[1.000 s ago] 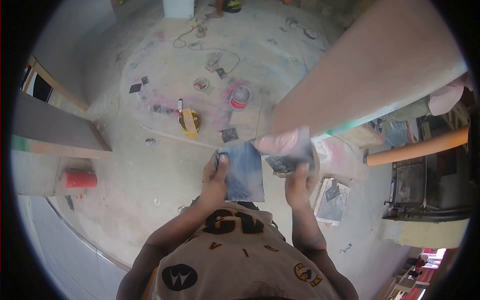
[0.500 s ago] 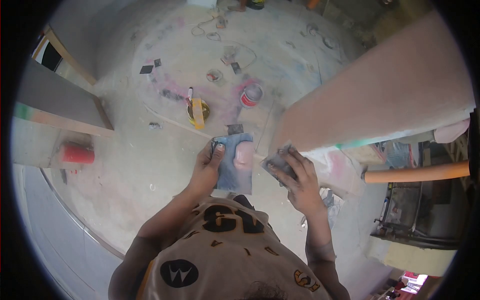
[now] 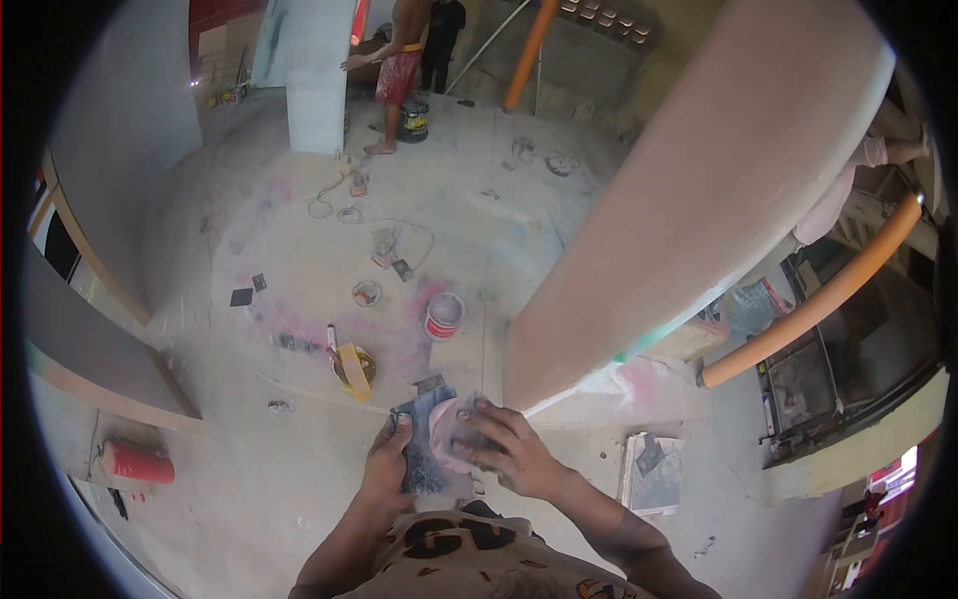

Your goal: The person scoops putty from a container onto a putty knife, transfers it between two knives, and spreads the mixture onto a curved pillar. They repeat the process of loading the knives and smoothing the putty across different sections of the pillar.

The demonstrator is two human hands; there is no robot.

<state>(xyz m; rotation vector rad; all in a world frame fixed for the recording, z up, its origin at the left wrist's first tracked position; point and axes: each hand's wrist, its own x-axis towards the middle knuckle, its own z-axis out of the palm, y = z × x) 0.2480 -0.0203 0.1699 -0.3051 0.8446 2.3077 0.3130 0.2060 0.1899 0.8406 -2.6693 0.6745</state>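
Observation:
My left hand (image 3: 387, 461) grips the left edge of a flat blue-grey board (image 3: 424, 439), its thumb on top. A smooth pink lump (image 3: 446, 431) of paste lies on the board's right side. My right hand (image 3: 509, 451) is at that side, its fingers bent over the pink lump. Whatever thin dark tool lies under the right fingers is mostly hidden. Beyond the board stand an open can (image 3: 443, 317) with a red and white label and a yellowish tub (image 3: 353, 372) with a yellow strip across it.
A large curved pinkish panel (image 3: 689, 210) rises at the right, beside an orange pipe (image 3: 813, 314). A red cylinder (image 3: 140, 461) lies at the left. Far back, a person in red shorts (image 3: 397, 78) stands by a white panel (image 3: 316, 80). A dusty square board (image 3: 654, 474) lies at lower right.
The view has tilted up, showing the people at the back. My right hand has moved left from beside the board onto it, carrying the dark flat tool to the pink paste.

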